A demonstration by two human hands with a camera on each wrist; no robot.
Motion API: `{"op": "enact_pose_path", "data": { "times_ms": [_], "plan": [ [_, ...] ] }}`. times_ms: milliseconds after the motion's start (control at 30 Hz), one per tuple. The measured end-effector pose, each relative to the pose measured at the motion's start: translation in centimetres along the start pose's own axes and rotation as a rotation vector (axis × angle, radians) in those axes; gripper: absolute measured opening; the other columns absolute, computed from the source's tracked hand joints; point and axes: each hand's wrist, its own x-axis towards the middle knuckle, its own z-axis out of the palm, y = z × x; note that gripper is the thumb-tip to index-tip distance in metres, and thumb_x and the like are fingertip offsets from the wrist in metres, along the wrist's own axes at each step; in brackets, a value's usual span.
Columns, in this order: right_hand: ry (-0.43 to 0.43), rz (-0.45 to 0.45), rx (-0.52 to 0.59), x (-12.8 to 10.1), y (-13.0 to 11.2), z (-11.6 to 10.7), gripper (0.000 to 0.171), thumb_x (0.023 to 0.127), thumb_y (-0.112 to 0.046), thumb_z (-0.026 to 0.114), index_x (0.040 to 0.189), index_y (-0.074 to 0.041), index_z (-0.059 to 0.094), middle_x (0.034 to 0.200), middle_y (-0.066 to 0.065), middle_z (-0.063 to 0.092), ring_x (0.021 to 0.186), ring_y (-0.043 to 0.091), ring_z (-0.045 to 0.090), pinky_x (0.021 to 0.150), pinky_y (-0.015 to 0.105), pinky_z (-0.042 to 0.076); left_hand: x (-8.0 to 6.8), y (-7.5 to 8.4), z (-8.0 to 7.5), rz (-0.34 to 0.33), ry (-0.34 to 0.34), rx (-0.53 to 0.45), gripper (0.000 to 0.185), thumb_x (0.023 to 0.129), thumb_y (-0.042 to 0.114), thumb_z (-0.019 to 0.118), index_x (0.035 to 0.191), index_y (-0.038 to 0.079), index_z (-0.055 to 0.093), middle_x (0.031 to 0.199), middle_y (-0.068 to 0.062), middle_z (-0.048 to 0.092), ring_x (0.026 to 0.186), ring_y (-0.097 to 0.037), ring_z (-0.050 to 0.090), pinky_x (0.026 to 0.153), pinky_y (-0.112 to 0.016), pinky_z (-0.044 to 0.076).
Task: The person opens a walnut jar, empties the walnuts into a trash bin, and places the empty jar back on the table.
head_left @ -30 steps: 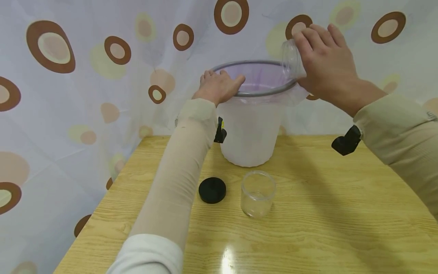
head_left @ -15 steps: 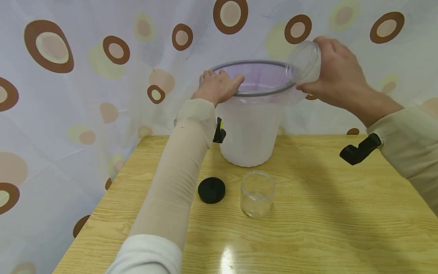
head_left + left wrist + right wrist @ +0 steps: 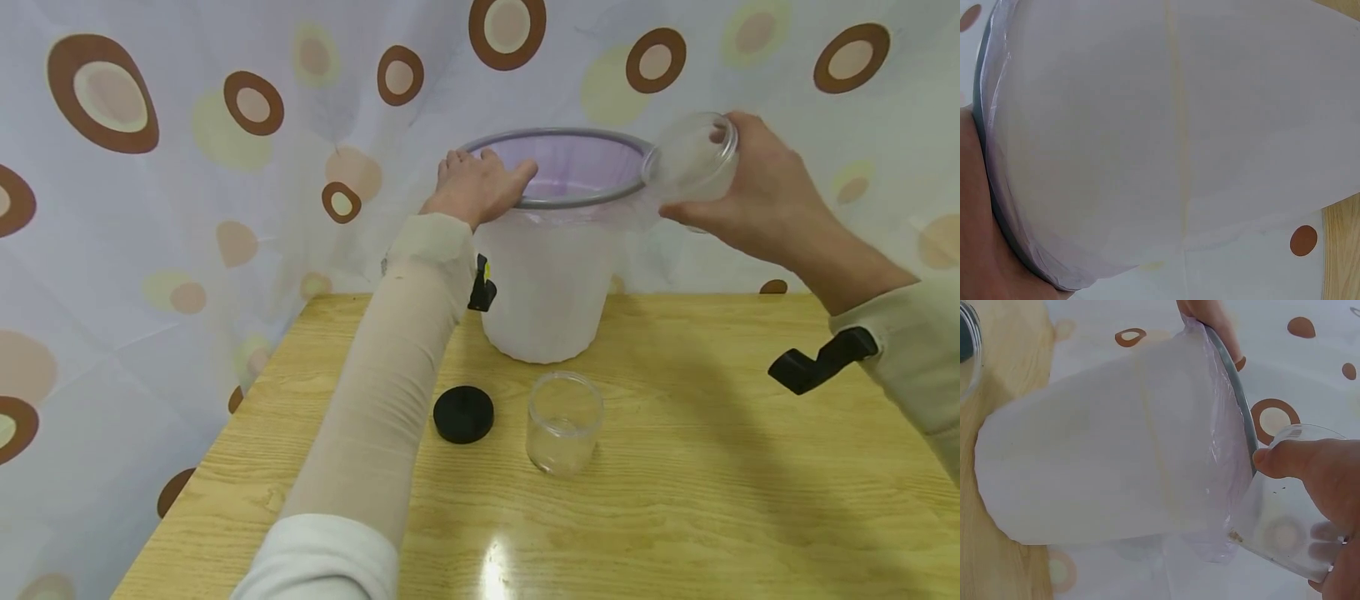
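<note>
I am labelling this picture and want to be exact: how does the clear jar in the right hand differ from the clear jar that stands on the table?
The held jar is gripped by the right hand and lies tilted on its side beside the bin's rim, mouth toward the bin; the table jar stands upright and untouched on the table, mouth up, near the black lid. The held jar has a few specks inside; the table jar looks clean. Both are clear and lidless.

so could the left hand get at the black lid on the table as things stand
Probably yes. The left hand only rests on the bin's rim, holding nothing, and the black lid lies uncovered beside that forearm with nothing over it.
</note>
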Motion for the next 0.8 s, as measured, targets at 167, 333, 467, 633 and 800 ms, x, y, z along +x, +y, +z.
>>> {"op": "enact_pose_path", "data": {
  "times_ms": [167,333,467,633,800],
  "plan": [
    [-0.031,0.02,-0.006,-1.0,0.6,0.7,0.105,0.082,-0.044,0.077,0.157,-0.007,0.013,0.155,0.022,0.037,0.128,0.049,0.042,0.099,0.062,0.034,0.0,0.1,-0.1,-0.003,0.0,-0.005,0.085,0.096,0.062,0.01,0.159,0.005,0.008,0.166,-0.021,0.005,0.154,-0.036,0.001,0.126,-0.044,0.0],
    [-0.06,0.011,0.023,-2.1,1.2,1.5,0.101,0.08,-0.046,0.079,0.153,-0.01,0.02,0.15,0.024,0.043,0.125,0.05,0.045,0.093,0.062,0.035,-0.1,0.1,0.0,0.002,0.007,-0.008,0.085,0.096,0.061,0.01,0.159,0.004,0.009,0.166,-0.02,0.005,0.154,-0.036,0.001,0.126,-0.044,0.001],
    [-0.09,0.003,0.04,-2.8,1.7,2.4,0.1,0.079,-0.046,0.08,0.152,-0.008,0.023,0.148,0.023,0.046,0.126,0.048,0.047,0.092,0.06,0.037,0.0,0.1,0.0,0.003,0.01,-0.004,0.085,0.096,0.061,0.009,0.159,0.005,0.008,0.166,-0.02,0.004,0.154,-0.036,0.0,0.126,-0.044,0.001],
    [-0.126,0.014,0.069,-3.4,2.0,3.3,0.098,0.08,-0.048,0.079,0.15,-0.007,0.025,0.151,0.022,0.044,0.131,0.049,0.044,0.096,0.061,0.037,0.0,0.1,0.0,0.001,0.005,-0.007,0.085,0.096,0.062,0.009,0.159,0.005,0.006,0.166,-0.021,0.002,0.154,-0.037,-0.002,0.126,-0.044,0.0],
    [-0.16,0.04,0.077,-4.2,2.4,4.1,0.099,0.08,-0.052,0.077,0.149,-0.005,0.025,0.151,0.021,0.044,0.132,0.047,0.042,0.097,0.062,0.037,0.0,0.1,0.0,0.0,0.002,-0.009,0.085,0.096,0.061,0.009,0.159,0.005,0.005,0.166,-0.021,0.002,0.154,-0.037,-0.002,0.126,-0.044,-0.001]
  ]
}}
